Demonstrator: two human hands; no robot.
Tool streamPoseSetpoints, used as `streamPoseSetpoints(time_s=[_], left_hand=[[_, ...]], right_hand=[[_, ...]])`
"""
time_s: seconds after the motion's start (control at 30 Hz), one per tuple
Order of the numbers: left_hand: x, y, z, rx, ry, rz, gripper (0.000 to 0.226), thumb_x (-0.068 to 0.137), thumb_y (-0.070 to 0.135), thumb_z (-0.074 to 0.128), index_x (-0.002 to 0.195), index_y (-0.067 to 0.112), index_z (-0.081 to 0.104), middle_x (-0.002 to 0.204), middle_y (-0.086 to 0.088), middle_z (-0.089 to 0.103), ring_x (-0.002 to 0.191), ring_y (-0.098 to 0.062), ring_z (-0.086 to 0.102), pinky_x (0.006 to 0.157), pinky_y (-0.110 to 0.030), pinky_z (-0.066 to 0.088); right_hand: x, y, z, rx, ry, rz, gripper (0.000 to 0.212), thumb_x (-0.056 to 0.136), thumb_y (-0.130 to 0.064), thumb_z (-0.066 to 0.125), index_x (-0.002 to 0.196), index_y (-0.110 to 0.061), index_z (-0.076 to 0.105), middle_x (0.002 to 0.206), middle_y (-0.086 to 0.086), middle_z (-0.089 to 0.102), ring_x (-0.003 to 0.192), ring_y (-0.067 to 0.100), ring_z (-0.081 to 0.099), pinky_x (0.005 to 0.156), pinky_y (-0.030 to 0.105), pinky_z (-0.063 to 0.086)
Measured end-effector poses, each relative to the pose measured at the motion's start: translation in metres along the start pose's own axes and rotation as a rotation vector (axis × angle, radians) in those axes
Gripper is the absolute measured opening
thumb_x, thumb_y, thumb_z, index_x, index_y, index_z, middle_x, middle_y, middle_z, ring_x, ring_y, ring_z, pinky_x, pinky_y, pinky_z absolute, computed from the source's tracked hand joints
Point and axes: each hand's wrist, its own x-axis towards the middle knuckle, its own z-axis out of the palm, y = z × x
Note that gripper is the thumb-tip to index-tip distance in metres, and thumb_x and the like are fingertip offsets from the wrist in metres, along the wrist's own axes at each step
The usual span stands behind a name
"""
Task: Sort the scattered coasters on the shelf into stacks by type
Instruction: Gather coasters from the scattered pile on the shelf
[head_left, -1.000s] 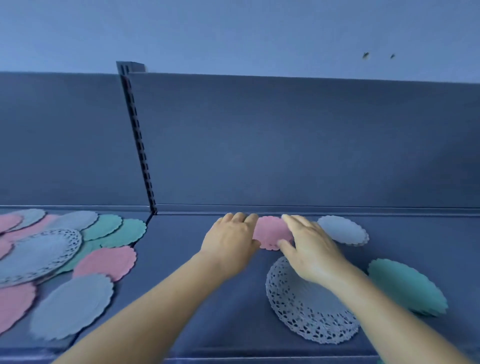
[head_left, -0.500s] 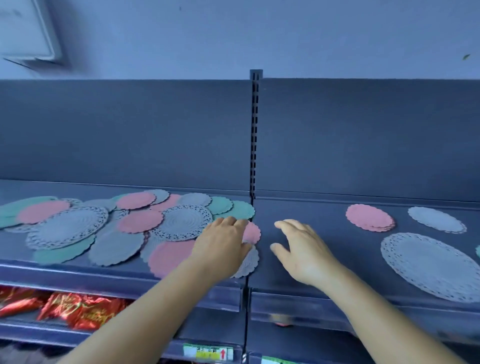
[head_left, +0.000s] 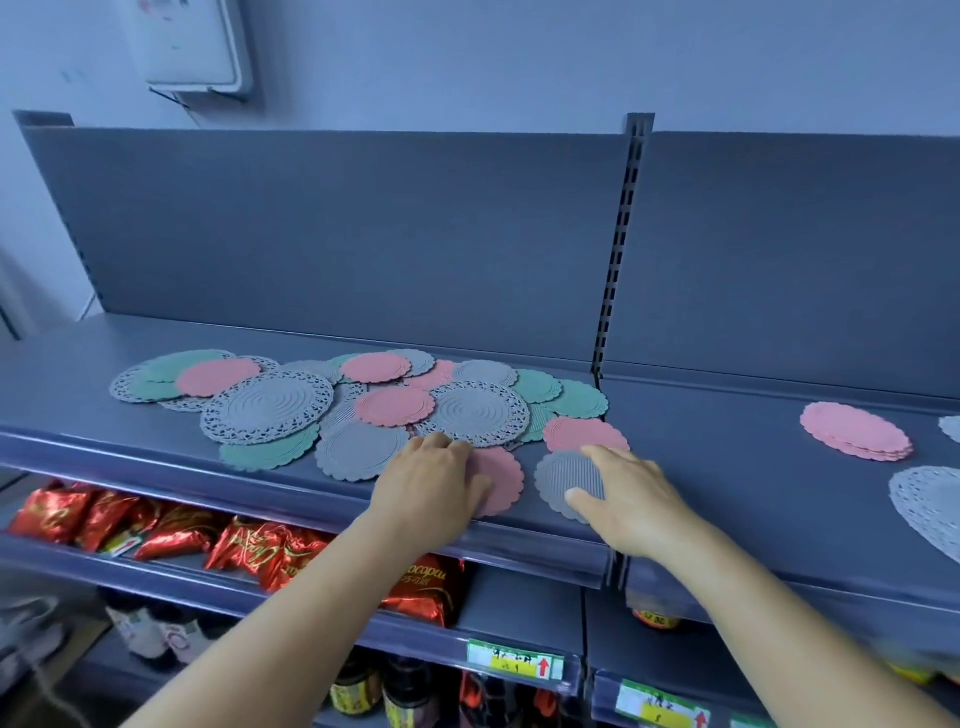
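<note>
Our left hand (head_left: 434, 480) lies flat, fingers relaxed, on a pink coaster (head_left: 497, 480) near the shelf (head_left: 78, 384) front; our right hand (head_left: 631, 499) rests spread on a grey coaster (head_left: 563, 480) just beside it. Behind them we see the scattered pile (head_left: 363, 410). Well to the right sits a pink stack (head_left: 854, 437).

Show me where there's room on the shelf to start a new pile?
The bare dark shelf between the small grey ribbed coaster under the right hand and the stack of pink scalloped coasters is free. The far-left end is bare too. The scattered heap of coasters by the left hand is crowded.
</note>
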Motion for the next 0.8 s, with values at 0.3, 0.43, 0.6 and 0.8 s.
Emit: streamPoseSetpoints(time_s=[0.3,0.43,0.6,0.8], left_hand=[[0.015,0.005,-0.001,0.009,-0.054,-0.141,0.061,0.081,0.050,0.062,0.130,0.018,0.046,0.127,-0.011,0.050,0.120,-0.030,0.041,0.100,-0.037,0.036],[0.016,0.006,-0.003,-0.239,0.020,-0.155,0.066,0.078,0.032,0.072,0.135,0.022,0.039,0.129,-0.010,0.039,0.117,-0.029,0.043,0.099,-0.036,0.039],[0.019,0.011,-0.011,-0.357,0.163,-0.080,0.039,0.085,0.010,0.060,0.124,0.011,0.056,0.116,-0.010,0.057,0.103,-0.028,0.056,0.083,-0.030,0.044],[0.022,0.031,-0.020,-0.525,0.237,-0.017,0.016,0.088,0.015,0.057,0.103,0.013,0.063,0.084,-0.002,0.062,0.077,-0.023,0.055,0.060,-0.026,0.040]], right_hand=[[0.011,-0.001,-0.006,0.056,0.006,0.143,0.078,0.080,-0.047,0.063,0.145,-0.019,0.029,0.144,0.007,0.038,0.131,0.030,0.032,0.104,0.037,0.034],[0.012,0.008,-0.008,0.149,0.107,0.162,0.062,0.084,-0.024,0.064,0.140,-0.018,0.039,0.137,0.008,0.043,0.126,0.026,0.042,0.099,0.033,0.039],[0.003,0.021,-0.012,0.301,0.257,0.110,0.023,0.089,-0.011,0.054,0.108,-0.018,0.064,0.107,-0.001,0.065,0.090,0.015,0.055,0.071,0.023,0.042],[-0.011,0.038,-0.019,0.450,0.406,0.121,0.008,0.091,-0.016,0.052,0.092,-0.022,0.058,0.085,-0.006,0.064,0.073,0.014,0.055,0.054,0.019,0.036]])
